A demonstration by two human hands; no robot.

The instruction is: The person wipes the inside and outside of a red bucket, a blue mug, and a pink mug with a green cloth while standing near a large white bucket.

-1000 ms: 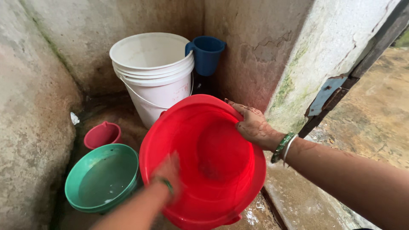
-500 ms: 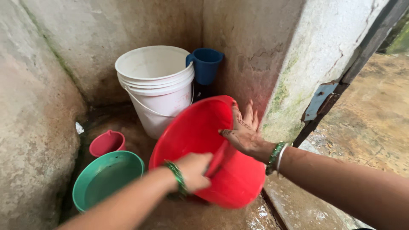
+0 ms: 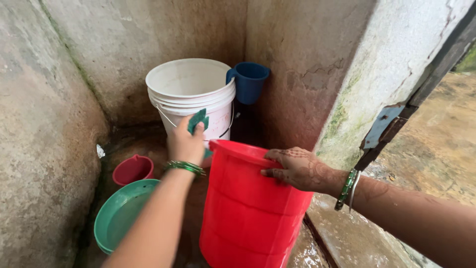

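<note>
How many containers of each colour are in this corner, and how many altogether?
Red: 2, big bucket and small mug
White: 1, bucket
Blue: 1, mug
Green: 1, basin
Total: 5

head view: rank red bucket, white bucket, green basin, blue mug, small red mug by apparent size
1. red bucket, though it is nearest the camera
2. white bucket
3. green basin, partly hidden by an arm
4. blue mug and small red mug: alike, unranked

Wet floor (image 3: 342, 238) — buckets (image 3: 191, 97), basins (image 3: 119, 213)
</note>
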